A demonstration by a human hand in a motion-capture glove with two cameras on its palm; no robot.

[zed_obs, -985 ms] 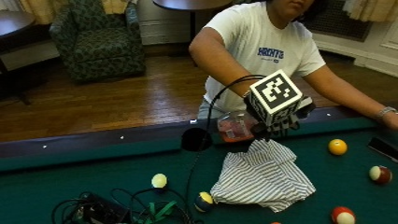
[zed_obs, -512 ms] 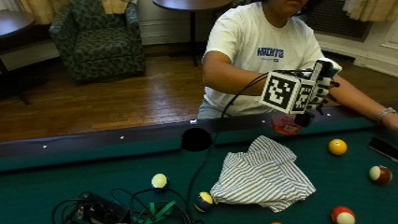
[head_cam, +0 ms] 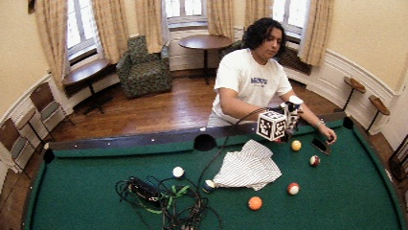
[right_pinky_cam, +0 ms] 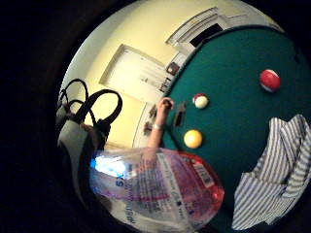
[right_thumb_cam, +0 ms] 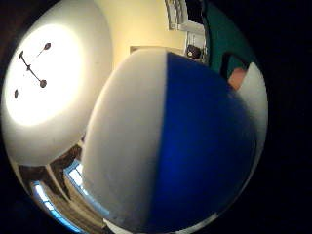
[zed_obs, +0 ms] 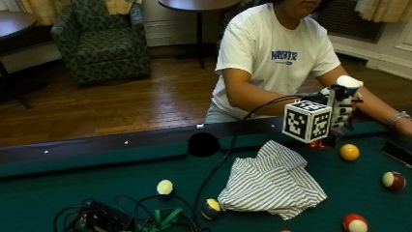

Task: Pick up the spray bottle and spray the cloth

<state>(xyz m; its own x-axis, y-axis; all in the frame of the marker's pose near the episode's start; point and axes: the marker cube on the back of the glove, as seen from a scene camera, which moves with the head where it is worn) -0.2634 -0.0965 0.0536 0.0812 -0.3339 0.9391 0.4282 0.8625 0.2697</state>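
In the outside view my gloved right hand (zed_obs: 341, 112) grips a spray bottle (zed_obs: 346, 86) upright above the far rail, its white and blue head on top. The bottle's clear body with pink liquid (right_pinky_cam: 160, 191) lies close against my palm, and the spray head (right_thumb_cam: 170, 141) fills the thumb side view. A striped cloth (zed_obs: 273, 181) lies crumpled on the green felt (zed_obs: 96, 188), below and to the left of the hand and apart from the bottle. The same cloth (right_pinky_cam: 277, 179) shows beside the bottle in the little finger side view.
A yellow ball (zed_obs: 349, 152) lies just under the hand, and a red and white ball (zed_obs: 393, 180) and a red ball (zed_obs: 355, 223) lie further right. The person's bare left hand (right_pinky_cam: 165, 104) rests on the rail near a dark phone (zed_obs: 399, 153). Cables (zed_obs: 128, 217) and two balls lie left of the cloth.
My hand has carried the bottle up and to the right, from just above the cloth to over the far rail. The cloth has stayed in place.
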